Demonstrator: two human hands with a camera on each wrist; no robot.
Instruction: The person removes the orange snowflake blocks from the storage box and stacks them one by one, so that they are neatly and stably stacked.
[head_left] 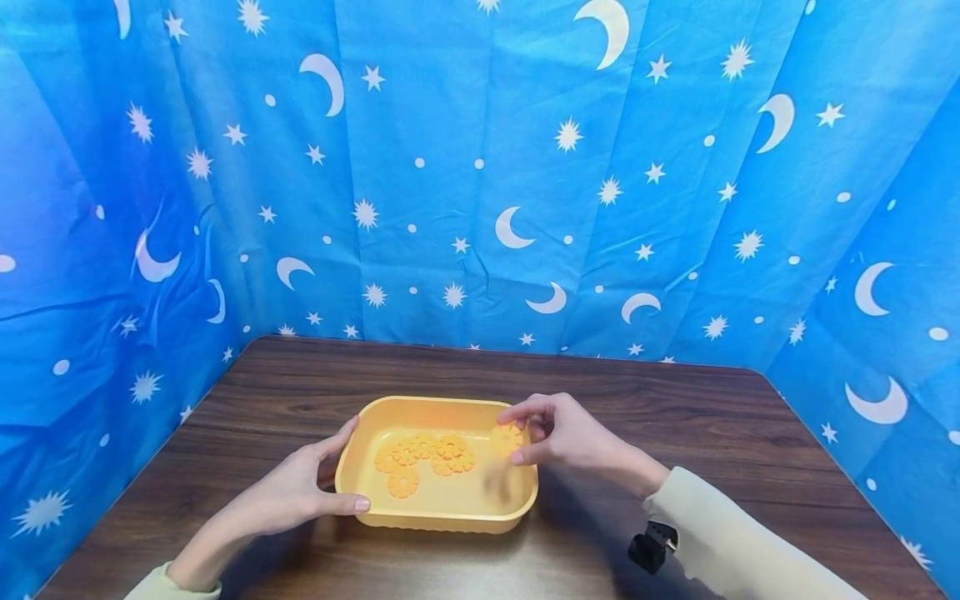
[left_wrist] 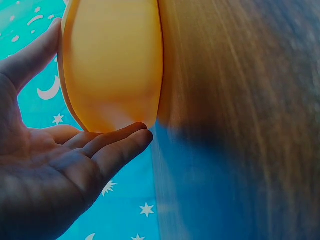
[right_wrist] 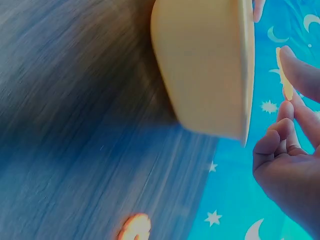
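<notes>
Hands are apart at opposite ends of a yellow plastic tray point(head_left: 442, 523), the right hand point(head_left: 562, 435) pinching an orange flower-shaped disc point(head_left: 507, 435) above the tray's right end, the left hand point(head_left: 296, 492) touching its left end with extended fingers and thumb spread. Inside the tray, more flower-shaped discs point(head_left: 450, 447) lie flat and overlapping, mostly left of centre. Beneath is a dark wood-grain worktop point(head_left: 300, 375), bordered by blue fabric point(head_left: 450, 83) printed with white moons, stars and dots.
</notes>
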